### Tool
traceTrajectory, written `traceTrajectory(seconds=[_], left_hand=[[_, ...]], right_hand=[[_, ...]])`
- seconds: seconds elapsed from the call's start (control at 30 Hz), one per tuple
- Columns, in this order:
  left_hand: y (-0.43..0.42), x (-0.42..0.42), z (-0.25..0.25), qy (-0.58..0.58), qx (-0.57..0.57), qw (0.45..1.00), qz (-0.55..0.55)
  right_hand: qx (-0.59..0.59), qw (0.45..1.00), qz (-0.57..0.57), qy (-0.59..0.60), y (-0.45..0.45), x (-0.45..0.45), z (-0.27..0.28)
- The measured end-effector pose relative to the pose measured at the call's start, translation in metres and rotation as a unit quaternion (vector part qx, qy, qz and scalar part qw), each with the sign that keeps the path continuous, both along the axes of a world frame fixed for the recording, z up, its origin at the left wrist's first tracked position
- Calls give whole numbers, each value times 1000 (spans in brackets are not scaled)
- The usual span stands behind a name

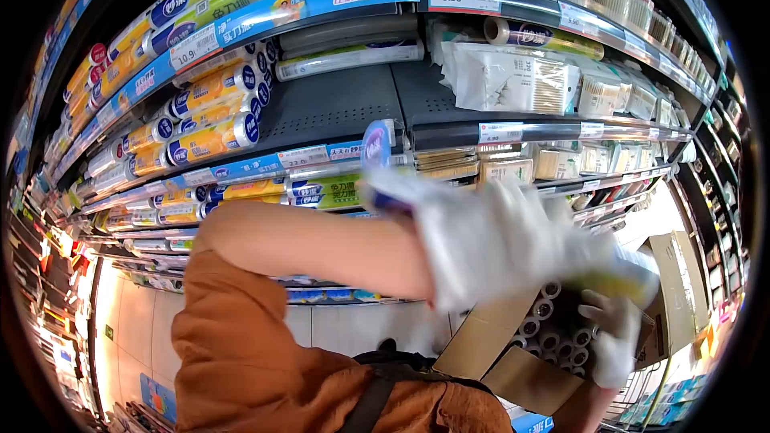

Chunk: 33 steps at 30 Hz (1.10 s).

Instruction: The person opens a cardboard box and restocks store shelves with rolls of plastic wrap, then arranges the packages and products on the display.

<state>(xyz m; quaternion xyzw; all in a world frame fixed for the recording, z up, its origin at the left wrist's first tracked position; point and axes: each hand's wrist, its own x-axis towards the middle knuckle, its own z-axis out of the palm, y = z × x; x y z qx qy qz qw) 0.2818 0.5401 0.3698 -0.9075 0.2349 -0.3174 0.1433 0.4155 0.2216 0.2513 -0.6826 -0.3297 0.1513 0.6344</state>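
Observation:
My left hand (497,244), in a white glove, reaches across to the right and is smeared by motion. At its fingertips is a blurred yellow-green roll (630,277) in clear wrap, which it seems to grip. My right hand (613,341), also gloved, is at the right side of an open cardboard box (475,341), its fingers apart with no held thing visible. Several white rolls (549,341) stand on end inside the box. Near my left wrist shows a blurred purple-and-white item (389,192); whether the wrist touches it I cannot tell.
Shelves ahead carry yellow and purple rolls (212,140) at the left and toothpick packs (553,84) at the right. Price strips (305,156) run along the shelf edges. A raised box flap (682,289) stands at the right. Pale floor tiles (329,329) show below.

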Motion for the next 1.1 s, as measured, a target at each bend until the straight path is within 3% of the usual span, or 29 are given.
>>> traceTrajectory(seconds=[0.03, 0.07, 0.1, 0.13, 0.2, 0.27, 0.3, 0.33, 0.37, 0.4, 0.43, 0.53, 0.6, 0.73, 0.8, 0.83, 0.87, 0.9, 0.97, 1.0, 1.03, 1.1], left_hand=[[19, -7, 17, 20, 29, 995, 97], [38, -13, 34, 43, 69, 978, 192], [63, -14, 43, 72, 39, 957, 280], [80, -21, 55, 92, -9, 934, 346], [126, -20, 69, 83, -26, 897, 434], [179, -12, 79, 155, -94, 863, 471], [218, -5, 72, 160, -149, 875, 432], [250, 9, 63, 141, -161, 870, 443], [258, 18, 62, 87, -87, 886, 448], [279, 28, 56, 87, -105, 880, 454], [306, 40, 48, 87, -124, 875, 460], [326, 49, 44, 81, -84, 872, 476], [338, 49, 42, 92, -64, 878, 466], [341, 48, 49, 118, -52, 859, 495], [335, 45, 51, 92, -23, 858, 504], [331, 47, 49, 80, -59, 877, 471], [326, 51, 46, 67, -95, 893, 435], [319, 56, 43, 55, -130, 907, 397], [253, 52, 50, 91, -176, 905, 377], [230, 52, 44, 51, -170, 946, 272], [191, 48, 50, 90, -168, 956, 224], [121, 36, 44, 59, -89, 990, 94]], right_hand=[[-163, 983, 5, -86, 13, 8, -9], [-342, 922, 1, -182, 3, 26, -44], [-457, 843, -19, -283, -15, 49, -104], [-546, 786, -131, -259, -25, 48, -148], [-611, 662, -122, -416, -57, 61, -202], [-674, 664, -153, -285, -48, 75, -198], [-700, 659, -170, -214, -45, 76, -194], [-700, 668, -162, -196, -48, 77, -189], [-698, 675, -153, -182, -51, 81, -182], [-695, 684, -141, -170, -49, 85, -175], [-630, 734, -169, -191, -39, 81, -168], [-619, 750, -182, -147, -34, 75, -161], [-675, 698, -190, -144, -41, 101, -200], [-734, 619, -198, -197, -46, 115, -210], [-610, 729, -265, -161, -47, 103, -151], [-495, 786, -313, -200, -58, 97, -133], [-373, 857, -332, -131, -68, 96, -111], [-362, 868, -334, -57, -62, 84, -62], [-303, 887, -341, -67, -47, 46, 6], [-273, 896, -343, -72, -39, 26, 39], [-277, 896, -332, -105, -49, 23, 47], [-278, 888, -325, -170, -49, 11, 69]])
